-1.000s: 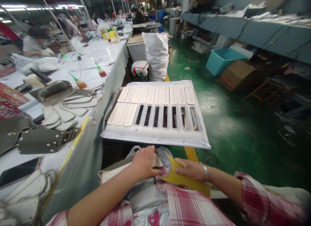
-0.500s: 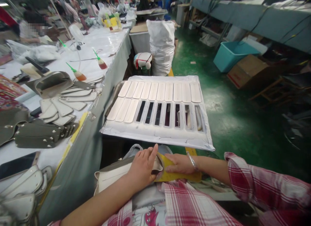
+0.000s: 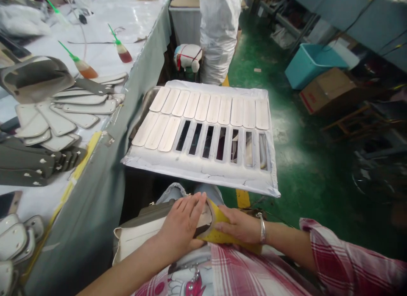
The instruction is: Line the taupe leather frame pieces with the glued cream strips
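An unfinished bag, olive-grey on one face and cream on the other, lies across my lap. My left hand grips it near its right end, fingers laid over the top and thumb on the near side. Against that end is a curved yellow sheet, partly covered by the bag and my hands. My right hand, with a bracelet at the wrist, is closed on the sheet, thumb on top and the other fingers mostly hidden.
Ahead stands a white-covered rack bearing cream strips above several slots. At left, the table carries bottles with green nozzles, stacked strips and olive pieces. A white sack and teal bin stand farther off.
My view has tipped downward, so the table's things shift left and up. Both hands keep their hold on the bag and yellow sheet; my left fingers lie closer together.
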A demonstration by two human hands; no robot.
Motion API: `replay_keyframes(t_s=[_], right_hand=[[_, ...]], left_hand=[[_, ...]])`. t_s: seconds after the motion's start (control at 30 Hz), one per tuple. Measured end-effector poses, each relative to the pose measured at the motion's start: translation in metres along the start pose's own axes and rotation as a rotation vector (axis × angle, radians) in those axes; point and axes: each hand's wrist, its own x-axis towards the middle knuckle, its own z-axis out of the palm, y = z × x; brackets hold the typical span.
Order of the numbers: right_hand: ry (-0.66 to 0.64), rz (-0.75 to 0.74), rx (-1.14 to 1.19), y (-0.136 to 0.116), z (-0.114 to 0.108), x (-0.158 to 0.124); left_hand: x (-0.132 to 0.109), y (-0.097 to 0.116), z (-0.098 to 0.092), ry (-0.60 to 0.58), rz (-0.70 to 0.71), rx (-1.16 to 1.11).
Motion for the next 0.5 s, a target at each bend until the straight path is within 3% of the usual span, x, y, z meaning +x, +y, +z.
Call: replay_keyframes(t_s=[0.23,0.37,0.43,0.5], right_hand=[[0.260,0.067,0.057,-0.013,0.031,0.014],[0.369,0.136,0.018,-0.018,0.035,0.006],[0.326,0.179,0.160,-0.018,0.031,-0.009],[0.342,0.173,0.481,-0.018,0.025,-0.025]], left_hand=[[0.006,-0.001,0.003,0.083,-0.032,0.005],[0.005,0.002,-0.002,0.082,-0.043,-0.002],[-0.001,0.001,-0.005,0.048,-0.051,0.005],[-0.009,0.000,-0.008,0.003,-0.085,0.024]])
